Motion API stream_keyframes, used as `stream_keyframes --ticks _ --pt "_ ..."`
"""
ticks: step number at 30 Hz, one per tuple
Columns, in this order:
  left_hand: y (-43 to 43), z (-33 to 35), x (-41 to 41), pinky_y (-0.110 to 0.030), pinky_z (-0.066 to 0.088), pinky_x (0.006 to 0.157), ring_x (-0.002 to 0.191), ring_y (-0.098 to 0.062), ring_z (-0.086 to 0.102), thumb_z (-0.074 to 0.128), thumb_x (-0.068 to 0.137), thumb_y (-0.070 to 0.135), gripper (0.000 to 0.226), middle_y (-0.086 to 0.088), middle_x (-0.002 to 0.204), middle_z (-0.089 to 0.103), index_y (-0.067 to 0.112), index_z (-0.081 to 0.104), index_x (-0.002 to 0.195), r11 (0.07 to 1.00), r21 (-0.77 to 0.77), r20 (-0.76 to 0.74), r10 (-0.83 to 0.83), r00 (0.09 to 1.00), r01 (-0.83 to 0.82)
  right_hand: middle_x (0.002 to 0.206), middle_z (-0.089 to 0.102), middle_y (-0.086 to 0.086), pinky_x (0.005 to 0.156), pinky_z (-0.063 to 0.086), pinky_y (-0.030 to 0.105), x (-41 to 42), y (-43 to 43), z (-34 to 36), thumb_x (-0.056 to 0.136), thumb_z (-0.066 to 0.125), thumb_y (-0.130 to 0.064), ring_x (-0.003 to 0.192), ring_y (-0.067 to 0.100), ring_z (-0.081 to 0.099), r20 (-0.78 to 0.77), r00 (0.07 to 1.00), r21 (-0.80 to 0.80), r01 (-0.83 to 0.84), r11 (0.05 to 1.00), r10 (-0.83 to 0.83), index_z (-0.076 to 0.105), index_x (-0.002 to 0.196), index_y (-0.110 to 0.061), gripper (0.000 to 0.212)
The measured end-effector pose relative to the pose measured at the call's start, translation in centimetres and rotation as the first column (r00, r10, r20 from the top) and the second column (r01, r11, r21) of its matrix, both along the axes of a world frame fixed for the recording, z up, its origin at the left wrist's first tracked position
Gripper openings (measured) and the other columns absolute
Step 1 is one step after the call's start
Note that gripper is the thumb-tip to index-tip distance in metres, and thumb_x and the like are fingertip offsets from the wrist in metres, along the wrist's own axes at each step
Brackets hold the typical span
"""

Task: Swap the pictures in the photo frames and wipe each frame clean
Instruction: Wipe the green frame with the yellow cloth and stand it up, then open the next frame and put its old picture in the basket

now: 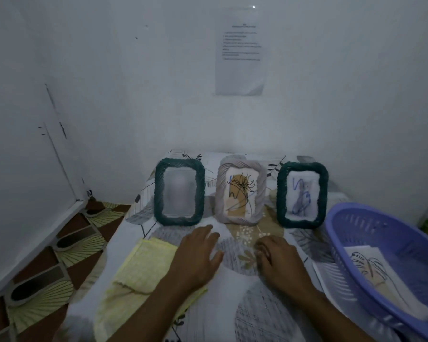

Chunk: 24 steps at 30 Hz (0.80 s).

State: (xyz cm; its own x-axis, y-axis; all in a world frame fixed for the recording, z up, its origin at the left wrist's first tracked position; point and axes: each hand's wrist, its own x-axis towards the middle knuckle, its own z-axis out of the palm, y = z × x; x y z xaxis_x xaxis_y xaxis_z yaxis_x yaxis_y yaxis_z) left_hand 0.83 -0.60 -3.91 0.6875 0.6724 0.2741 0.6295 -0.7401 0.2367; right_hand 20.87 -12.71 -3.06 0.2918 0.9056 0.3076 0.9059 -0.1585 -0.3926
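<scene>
a yellow cloth (143,270) is laid flat at the left of the desk (252,312); it is judged soft and light, easily gathered from any edge for the wiping. behind it the left green frame (179,219) is stood upright, its picture too blurred to be made out. the left hand (198,255) is spread wide and laid flat on the desk, just in front of that frame, its wrist over the cloth's edge; nothing is held. the grey frame (221,193) is stood in the middle, with a plant sketch on an ochre block. the right hand (279,260) is rested on the desk with fingers loosely curled, and nothing is seen in it. the right green frame (281,193) carries blue scribbles. the frames are judged light, rigid and easily tipped, with panes that may be fragile, so the twisted rims are best gripped at both sides. spare pictures (371,272), thin and easily creased, are kept in the purple basket (336,233). printed lines on the wall sheet (240,53) cannot be read.
</scene>
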Motion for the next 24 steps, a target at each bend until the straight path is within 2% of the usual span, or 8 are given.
stream_keyframes --ticks 3,7,10,13,15,19,22,24 --pt "-1.3 -1.1 0.7 -0.036 0.027 0.111 0.137 -0.019 0.034 0.024 0.089 0.055 0.061 -0.002 0.150 0.037 0.023 0.044 0.137 0.999 0.033 -0.025 0.018 1.000 -0.017 0.113 0.061 -0.001 0.088 0.044 0.034 1.4 -1.9 -0.5 0.091 0.047 -0.027 0.105 0.020 0.056 0.131 0.991 -0.034 0.047 0.998 -0.043 0.063 0.112 -0.021 0.027" --pt "-1.3 -0.9 1.1 -0.035 0.041 0.095 0.117 -0.020 0.052 0.038 0.089 0.051 0.048 0.000 0.128 0.055 0.020 0.055 0.122 0.998 0.067 0.036 0.012 0.999 -0.015 0.130 0.057 0.001 0.100 0.038 0.036 1.4 -2.3 -1.0 0.094 0.045 -0.028 0.121 0.020 0.052 0.138 0.989 -0.048 0.062 0.997 -0.054 0.061 0.124 -0.019 0.036" --pt "-0.7 0.6 2.5 -0.029 0.040 0.091 0.115 -0.017 0.049 0.044 0.093 0.047 0.045 0.002 0.125 0.051 0.019 0.048 0.128 0.989 -0.138 0.203 0.079 0.976 -0.052 0.126 0.059 0.001 0.097 0.038 0.036 1.6 -2.2 -1.1 0.093 0.045 -0.029 0.118 0.020 0.053 0.134 0.989 -0.028 0.061 0.998 -0.057 0.061 0.121 -0.021 0.033" --pt "-0.3 4.5 5.2 -0.020 0.032 0.084 0.107 -0.007 0.044 0.051 0.096 0.031 0.039 0.009 0.116 0.044 0.016 0.044 0.131 0.946 -0.321 0.450 0.186 0.873 -0.037 0.125 0.059 0.000 0.096 0.038 0.037 1.7 -2.3 -1.2 0.093 0.046 -0.029 0.116 0.019 0.053 0.109 0.992 -0.008 0.061 0.998 -0.060 0.061 0.120 -0.022 0.032" --pt "0.6 6.2 7.3 -0.023 0.034 0.087 0.109 -0.010 0.044 0.052 0.094 0.027 0.044 0.004 0.121 0.044 0.012 0.040 0.133 0.930 -0.367 0.498 0.228 0.836 -0.035 0.123 0.059 -0.001 0.094 0.037 0.036 1.7 -2.3 -1.2 0.092 0.047 -0.028 0.115 0.018 0.053 0.103 0.993 0.007 0.056 0.998 -0.057 0.062 0.117 -0.022 0.030" --pt "3.5 7.3 9.9 -0.049 0.037 0.107 0.131 -0.030 0.038 0.047 0.088 0.043 0.062 -0.012 0.144 0.037 0.015 0.027 0.140 0.905 -0.417 0.526 0.312 0.791 -0.080 0.125 0.057 -0.003 0.097 0.034 0.034 1.9 -2.3 -1.3 0.092 0.043 -0.031 0.117 0.016 0.050 0.097 0.994 0.005 0.045 0.999 -0.045 0.060 0.119 -0.024 0.032" --pt "4.3 9.0 11.1 -0.042 0.025 0.114 0.142 -0.028 0.023 0.044 0.097 0.031 0.065 -0.010 0.156 0.021 0.014 0.011 0.150 0.881 -0.468 0.543 0.344 0.766 -0.064 0.131 0.052 -0.006 0.100 0.030 0.032 2.0 -2.3 -1.4 0.094 0.039 -0.034 0.122 0.013 0.045 0.091 0.995 -0.012 0.046 0.999 -0.045 0.057 0.122 -0.026 0.034" --pt "4.9 9.5 11.6 -0.040 0.026 0.111 0.142 -0.027 0.024 0.041 0.100 0.027 0.061 -0.010 0.156 0.021 0.012 0.010 0.150 0.863 -0.499 0.541 0.385 0.747 -0.084 0.134 0.050 -0.007 0.102 0.028 0.032 2.0 -2.2 -1.3 0.095 0.038 -0.034 0.124 0.012 0.043 0.080 0.996 -0.027 0.045 0.999 -0.043 0.055 0.124 -0.027 0.034"
